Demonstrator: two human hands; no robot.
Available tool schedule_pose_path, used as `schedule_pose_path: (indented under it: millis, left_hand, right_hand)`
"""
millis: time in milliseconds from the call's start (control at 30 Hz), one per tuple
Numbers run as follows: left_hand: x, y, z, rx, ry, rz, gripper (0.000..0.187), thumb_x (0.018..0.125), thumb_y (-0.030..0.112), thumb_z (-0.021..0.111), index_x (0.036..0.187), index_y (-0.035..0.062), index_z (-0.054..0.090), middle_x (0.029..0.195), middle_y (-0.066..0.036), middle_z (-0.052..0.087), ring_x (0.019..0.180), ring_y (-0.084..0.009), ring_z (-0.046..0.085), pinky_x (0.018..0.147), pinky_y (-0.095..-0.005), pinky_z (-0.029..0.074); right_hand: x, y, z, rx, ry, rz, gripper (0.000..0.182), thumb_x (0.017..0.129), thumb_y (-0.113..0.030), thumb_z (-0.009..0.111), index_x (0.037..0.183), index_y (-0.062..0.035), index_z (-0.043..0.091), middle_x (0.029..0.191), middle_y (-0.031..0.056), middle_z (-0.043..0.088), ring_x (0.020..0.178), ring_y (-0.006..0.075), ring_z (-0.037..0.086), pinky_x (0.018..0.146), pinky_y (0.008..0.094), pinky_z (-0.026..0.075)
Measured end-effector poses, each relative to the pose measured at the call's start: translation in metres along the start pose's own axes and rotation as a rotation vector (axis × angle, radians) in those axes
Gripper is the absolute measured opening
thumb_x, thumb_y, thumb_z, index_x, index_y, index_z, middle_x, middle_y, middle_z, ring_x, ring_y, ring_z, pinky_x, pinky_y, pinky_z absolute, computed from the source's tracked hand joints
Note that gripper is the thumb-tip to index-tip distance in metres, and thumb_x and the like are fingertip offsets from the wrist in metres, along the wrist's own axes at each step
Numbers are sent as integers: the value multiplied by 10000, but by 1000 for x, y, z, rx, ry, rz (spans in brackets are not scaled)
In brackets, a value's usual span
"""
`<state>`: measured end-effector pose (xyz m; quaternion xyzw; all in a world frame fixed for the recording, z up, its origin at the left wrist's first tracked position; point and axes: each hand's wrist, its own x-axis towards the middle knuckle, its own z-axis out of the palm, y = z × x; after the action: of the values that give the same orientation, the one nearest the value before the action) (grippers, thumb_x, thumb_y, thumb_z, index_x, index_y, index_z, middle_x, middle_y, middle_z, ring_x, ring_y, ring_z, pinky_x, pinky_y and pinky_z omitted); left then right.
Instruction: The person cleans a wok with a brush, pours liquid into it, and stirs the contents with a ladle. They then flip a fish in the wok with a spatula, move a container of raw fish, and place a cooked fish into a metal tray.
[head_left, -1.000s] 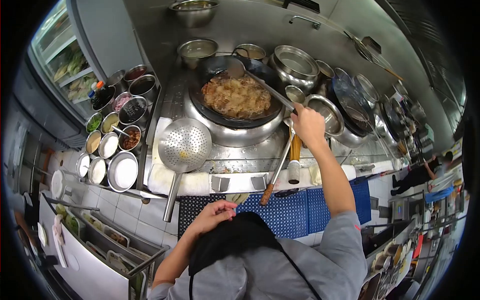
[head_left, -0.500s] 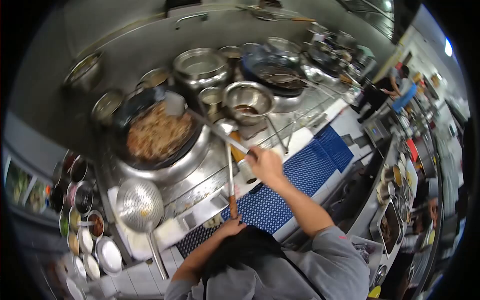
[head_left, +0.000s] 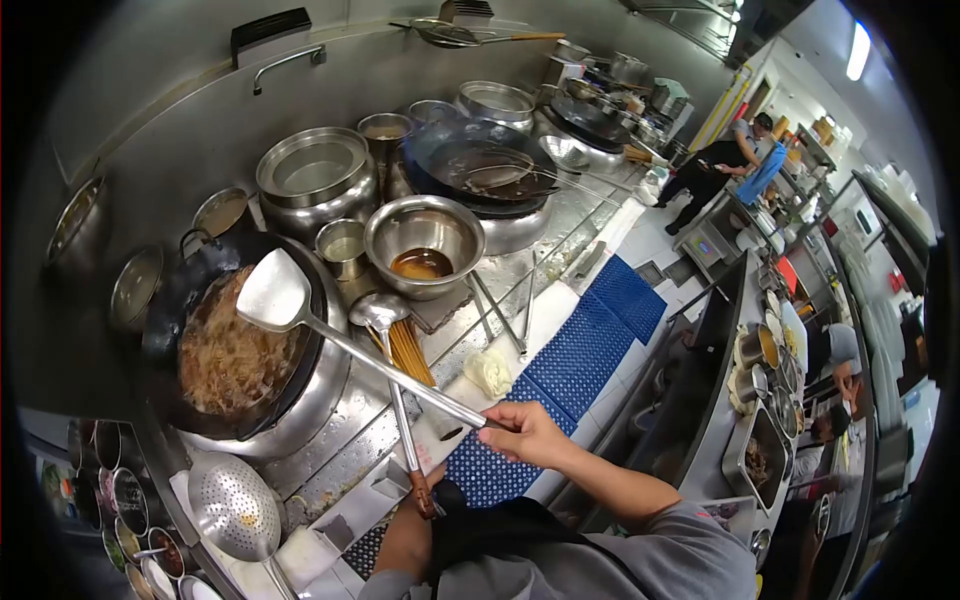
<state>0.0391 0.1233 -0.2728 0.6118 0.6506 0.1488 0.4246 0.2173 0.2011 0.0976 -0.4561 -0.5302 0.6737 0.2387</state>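
My right hand [head_left: 525, 435] is closed around the handle end of a wok spatula [head_left: 400, 378]. Its broad metal blade hangs over the right side of a black wok [head_left: 165, 330], which holds a heap of brown, stringy food [head_left: 235, 355]. My left hand [head_left: 437, 474] is low at the counter's front edge, mostly hidden behind the wooden grip of a ladle [head_left: 403, 430], so I cannot tell whether it holds anything. The ladle's bowl lies beside a bamboo brush [head_left: 405, 350]. A steel bowl [head_left: 425, 215] with brown liquid stands just beyond.
A perforated skimmer [head_left: 235, 505] lies at the front left, near several seasoning containers [head_left: 130, 497]. Farther right, a second wok [head_left: 480, 165] holds a strainer. A crumpled pale cloth [head_left: 488, 372] lies on the counter edge. Another person [head_left: 715, 165] stands in the right background.
The spatula blade has come up off the food to the wok's right side, its face turned toward me. The whole view has swung, shifting the stove leftward and down.
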Motion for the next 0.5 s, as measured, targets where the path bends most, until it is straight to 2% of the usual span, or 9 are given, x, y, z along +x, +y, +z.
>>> schedule_pose_path:
  millis: [167,300,433,500]
  left_hand:
    - [-6,-2,3,-139,-95,-100,545,865,409,653,1211,7,525,1201,-221,565,1112,-327,539,963,-425,419]
    - [-4,0,7,-318,-192,-178,512,865,409,657,1171,13,543,1146,-213,592,1055,-319,568,928,-426,439]
    - [4,-7,10,-696,-391,-373,481,865,409,661,1130,20,561,1091,-206,618,998,-310,596,892,-426,459]
    - [1,-8,12,-839,-417,-427,466,865,409,663,1110,23,570,1063,-202,631,969,-306,610,875,-427,469]
  right_hand:
    - [10,-5,-4,4,37,-16,269,895,-116,694,1122,17,638,684,25,625,473,43,504,404,193,370]
    - [19,-8,-7,9,85,-38,240,908,-145,673,1095,3,644,671,36,629,450,62,506,391,194,359]
    - [32,-17,6,32,51,-53,249,920,-120,636,1128,3,577,710,55,629,484,86,538,415,207,402]
    - [38,-28,25,106,-9,-57,276,914,-95,630,1151,-6,518,756,80,635,494,98,546,421,213,412]
